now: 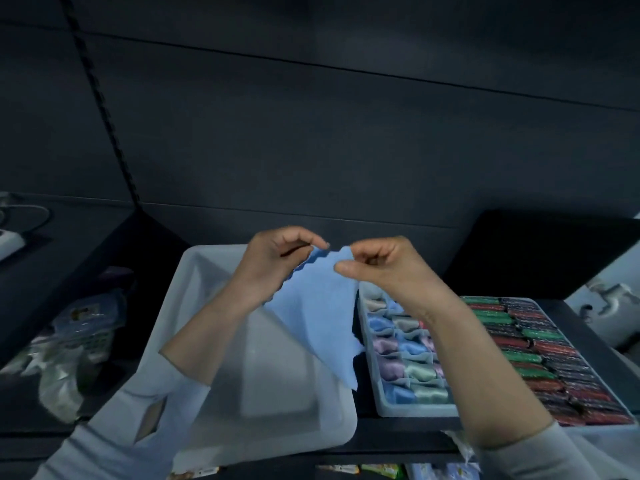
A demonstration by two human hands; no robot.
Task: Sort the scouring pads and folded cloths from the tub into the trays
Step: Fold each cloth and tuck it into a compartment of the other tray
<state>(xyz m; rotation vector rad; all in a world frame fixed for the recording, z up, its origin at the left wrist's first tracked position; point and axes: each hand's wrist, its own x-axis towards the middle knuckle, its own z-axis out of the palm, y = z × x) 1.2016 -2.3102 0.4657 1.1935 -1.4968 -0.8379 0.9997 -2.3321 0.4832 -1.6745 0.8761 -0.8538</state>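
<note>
**newbie:** While pinching the cloth (315, 317) up by its top edge like this, any tips for a tidy fold? Left hand (273, 265) and right hand (388, 268) both raised above the tub (194, 306). Thumb and forefinger of each nipped on the zigzag edge, other fingers curled in loosely. Hands close together, only a short bit of edge between them. Cloth hanging open and slack below, low corner dangling over the tub's right rim.

**oldhand:** Looks unfolded, so probably fold first, then drop. Slide the pinches out to the two top corners and pull the edge flat, no sag in the middle. Bring corner to corner, match the zigzags, pinch both layers with one hand and run the other down the crease. Fold again to roughly the size of the bundles (415, 372) in the cloth tray (415, 408).

**newbie:** And where to put it?

**oldhand:** Cloth tray, just right of the tub, the one with dividers and pale blue, pink and green bundles. Not the pad tray (609, 430) further right, packed with red, green and dark pads (519, 344). Can't tell from here about free cells, with the far rows hidden behind the right wrist, so look before lowering. Go light on the grip: thin floppy stuff, easy to drag a neighbour out while tucking in. Press down with straight fingers, then let go
</note>
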